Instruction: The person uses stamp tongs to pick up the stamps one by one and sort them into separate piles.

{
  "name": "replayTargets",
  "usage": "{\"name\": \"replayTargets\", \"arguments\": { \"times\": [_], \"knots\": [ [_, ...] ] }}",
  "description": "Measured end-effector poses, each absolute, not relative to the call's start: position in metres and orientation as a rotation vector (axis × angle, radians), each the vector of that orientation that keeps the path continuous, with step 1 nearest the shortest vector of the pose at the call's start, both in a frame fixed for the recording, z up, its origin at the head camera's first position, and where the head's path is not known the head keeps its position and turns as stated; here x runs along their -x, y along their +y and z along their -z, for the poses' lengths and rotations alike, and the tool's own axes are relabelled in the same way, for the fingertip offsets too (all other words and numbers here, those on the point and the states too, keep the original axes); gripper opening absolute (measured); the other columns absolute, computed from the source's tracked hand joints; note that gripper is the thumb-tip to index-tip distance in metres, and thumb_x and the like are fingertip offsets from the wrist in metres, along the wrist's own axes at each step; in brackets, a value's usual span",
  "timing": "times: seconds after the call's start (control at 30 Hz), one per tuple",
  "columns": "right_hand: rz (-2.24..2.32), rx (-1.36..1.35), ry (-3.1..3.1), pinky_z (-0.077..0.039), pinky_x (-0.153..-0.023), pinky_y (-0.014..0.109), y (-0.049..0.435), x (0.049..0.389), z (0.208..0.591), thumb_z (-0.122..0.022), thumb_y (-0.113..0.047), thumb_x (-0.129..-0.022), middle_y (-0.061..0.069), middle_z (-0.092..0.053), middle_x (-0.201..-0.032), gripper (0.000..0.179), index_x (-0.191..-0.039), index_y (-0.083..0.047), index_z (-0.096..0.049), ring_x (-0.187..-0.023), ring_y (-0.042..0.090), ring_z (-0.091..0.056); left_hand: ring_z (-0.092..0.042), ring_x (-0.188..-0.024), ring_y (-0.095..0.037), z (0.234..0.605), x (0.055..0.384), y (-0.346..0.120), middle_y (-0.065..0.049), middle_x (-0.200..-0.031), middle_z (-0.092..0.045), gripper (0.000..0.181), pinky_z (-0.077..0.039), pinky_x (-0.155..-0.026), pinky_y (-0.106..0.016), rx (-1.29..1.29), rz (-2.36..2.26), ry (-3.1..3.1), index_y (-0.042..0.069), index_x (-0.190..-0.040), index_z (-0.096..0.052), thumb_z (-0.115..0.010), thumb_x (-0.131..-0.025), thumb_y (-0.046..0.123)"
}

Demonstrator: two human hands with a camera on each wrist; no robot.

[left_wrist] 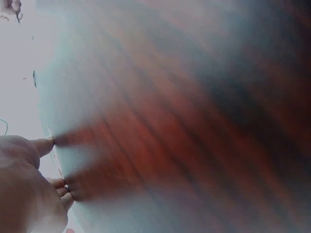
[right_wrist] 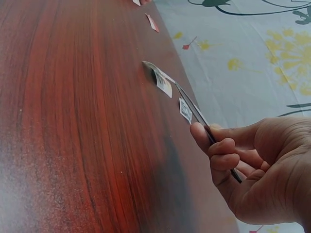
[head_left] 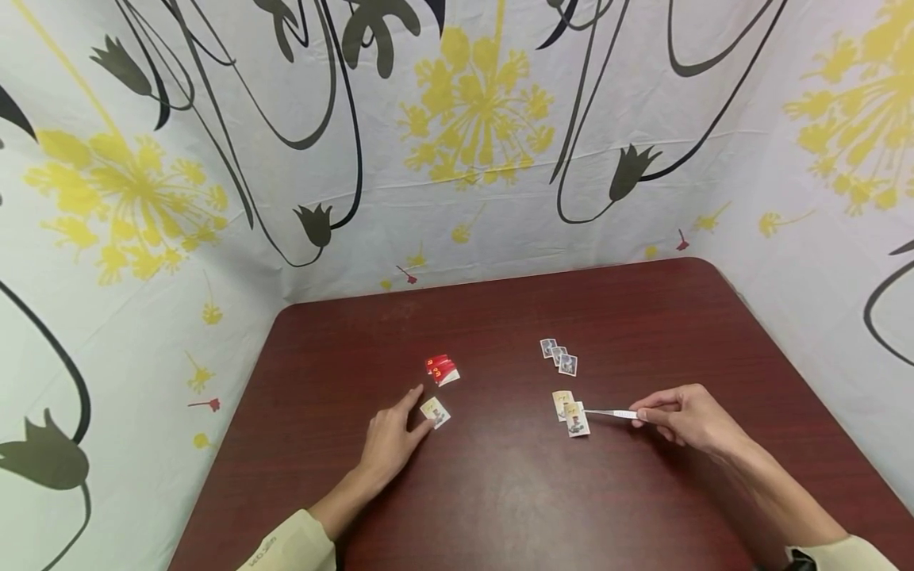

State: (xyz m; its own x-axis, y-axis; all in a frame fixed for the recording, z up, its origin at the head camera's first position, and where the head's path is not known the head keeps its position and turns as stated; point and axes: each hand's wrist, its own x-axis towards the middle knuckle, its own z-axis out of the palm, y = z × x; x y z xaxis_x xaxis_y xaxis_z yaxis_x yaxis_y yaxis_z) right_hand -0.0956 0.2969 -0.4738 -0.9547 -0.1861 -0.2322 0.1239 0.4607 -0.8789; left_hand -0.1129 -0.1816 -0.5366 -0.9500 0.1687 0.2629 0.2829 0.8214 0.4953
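Observation:
My right hand (head_left: pixel 696 416) pinches a pair of slim metal tweezers (right_wrist: pixel 194 108) between thumb and fingers. The tweezer tips reach the right edge of the nearer of two overlapping cream stamp-like papers (head_left: pixel 577 420); whether they grip it I cannot tell. My left hand (head_left: pixel 389 441) rests on the table with fingers spread, seen also at the left edge of the left wrist view. Its thumb touches or nearly touches a single cream stamp-like paper (head_left: pixel 435 411) with a small picture.
A fanned group of red and white papers (head_left: pixel 443 369) lies beyond my left hand. Further right sit several overlapping grey-blue picture papers (head_left: pixel 567 365). The dark red wooden table (head_left: pixel 500 492) meets a floral cloth (head_left: pixel 457 214) along its back and sides.

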Motion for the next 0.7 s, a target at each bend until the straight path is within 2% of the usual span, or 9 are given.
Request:
{"name": "replayTargets", "arguments": {
  "times": [0.7],
  "knots": [
    [1.455,0.043,2.478,-0.036,-0.045,0.022,0.2997,0.0947,0.4800,-0.072,-0.008,-0.101,0.011,-0.076,-0.084,0.016,-0.107,0.006,-0.078,-0.053,0.008,-0.048,-0.075,-0.094,-0.029,0.5362,0.1125,-0.1811,-0.017,-0.131,-0.073,0.063,-0.059,-0.082,-0.051,0.337,0.808,-2.807,0.005,-0.146,-0.064,-0.089,-0.090,0.023]
  ]
}}
